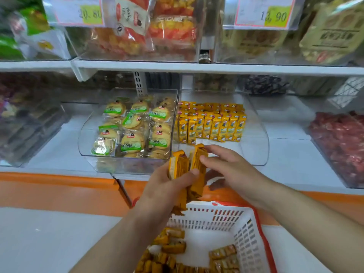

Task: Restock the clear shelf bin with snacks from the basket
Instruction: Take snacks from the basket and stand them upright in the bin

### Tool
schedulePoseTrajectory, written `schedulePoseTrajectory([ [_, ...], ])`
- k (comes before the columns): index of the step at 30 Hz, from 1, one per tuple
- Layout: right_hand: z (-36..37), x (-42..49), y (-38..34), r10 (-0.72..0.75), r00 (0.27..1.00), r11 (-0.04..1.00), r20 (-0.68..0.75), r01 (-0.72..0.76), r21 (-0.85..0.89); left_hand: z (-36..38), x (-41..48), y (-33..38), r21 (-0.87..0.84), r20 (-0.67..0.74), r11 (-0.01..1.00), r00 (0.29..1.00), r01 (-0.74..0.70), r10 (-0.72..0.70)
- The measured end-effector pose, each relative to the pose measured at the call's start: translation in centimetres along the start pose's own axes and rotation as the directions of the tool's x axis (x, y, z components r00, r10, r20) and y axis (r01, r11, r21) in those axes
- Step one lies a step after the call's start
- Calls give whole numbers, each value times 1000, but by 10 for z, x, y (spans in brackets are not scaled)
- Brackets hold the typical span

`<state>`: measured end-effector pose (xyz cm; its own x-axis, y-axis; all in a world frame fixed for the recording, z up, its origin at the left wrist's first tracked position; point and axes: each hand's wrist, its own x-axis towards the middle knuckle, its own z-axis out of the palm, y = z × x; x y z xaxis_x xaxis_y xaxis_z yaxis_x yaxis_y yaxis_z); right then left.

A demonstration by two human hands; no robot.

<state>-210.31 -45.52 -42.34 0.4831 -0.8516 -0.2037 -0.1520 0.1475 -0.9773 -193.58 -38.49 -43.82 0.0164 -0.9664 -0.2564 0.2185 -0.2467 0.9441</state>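
My left hand (167, 186) grips a bunch of yellow snack packs (178, 166) upright, just above the white basket (248, 229). My right hand (222, 164) pinches one of those packs (198, 160) at its top, thumb against its side. Both hands hover in front of the clear shelf bin (254, 146), where yellow packs (212, 125) stand in neat rows at the back. More yellow packs (173, 247) lie loose in the basket below.
A neighbouring clear bin (94, 158) to the left holds round green-labelled biscuits. Red wrapped sweets (342, 142) fill a bin on the right. The upper shelf (197, 67) with more bins and price tags overhangs. An orange shelf edge (59, 186) runs below.
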Motion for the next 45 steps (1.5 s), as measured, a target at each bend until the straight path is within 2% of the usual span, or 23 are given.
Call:
schedulePoseTrajectory([
  [3, -7, -5, 4, 15, 1000, 995, 27, -18, 101, 8, -1, -1, -54, 10, 998, 1000, 17, -16],
  [5, -15, -8, 3, -27, 999, 991, 39, 21, 132, 12, -2, -1, -67, 5, 998, 1000, 13, -13],
  [9, -24, -10, 1, -105, 991, 994, -88, 106, 4, 18, -5, -4, 2, -35, 999, 999, -38, 38],
  [13, -28, -6, 5, -53, 981, 998, -184, 56, 10, 17, -8, -5, 142, 15, 988, 998, -62, 61],
  [17, -22, -6, 4, -16, 990, 998, -143, 26, 62, 14, -9, -8, 192, -34, 978, 996, -77, 85],
  [20, -20, -5, 2, -48, 995, 984, -88, 62, 165, 8, -8, -5, 155, -110, 983, 987, -97, 115],
  [24, -14, -5, -1, -84, 995, 979, -53, 93, 184, -1, -7, 1, 140, -157, 985, 979, -105, 127],
  [26, -13, -1, -5, -115, 988, 982, -101, 129, 139, -6, -6, 3, 144, -204, 984, 970, -106, 134],
  [31, -31, 33, -16, -154, 928, 983, -340, 180, 46, -26, 1, 9, 128, -291, 986, 946, -111, 144],
  [36, -52, 94, -6, -193, 902, 945, -387, 64, -322, -38, 7, 9, 121, -218, 984, 964, -128, 152],
  [40, -63, 142, 9, -262, 869, 809, -421, -40, -586, -43, 7, 8, 135, -194, 980, 966, -148, 173],
  [42, -66, 159, 16, -264, 860, 778, -437, -78, -623, -45, 7, 8, 130, -204, 981, 965, -143, 168],
  [45, -65, 176, 26, -260, 855, 784, -450, -85, -614, -46, 7, 9, 126, -216, 984, 965, -124, 149],
])
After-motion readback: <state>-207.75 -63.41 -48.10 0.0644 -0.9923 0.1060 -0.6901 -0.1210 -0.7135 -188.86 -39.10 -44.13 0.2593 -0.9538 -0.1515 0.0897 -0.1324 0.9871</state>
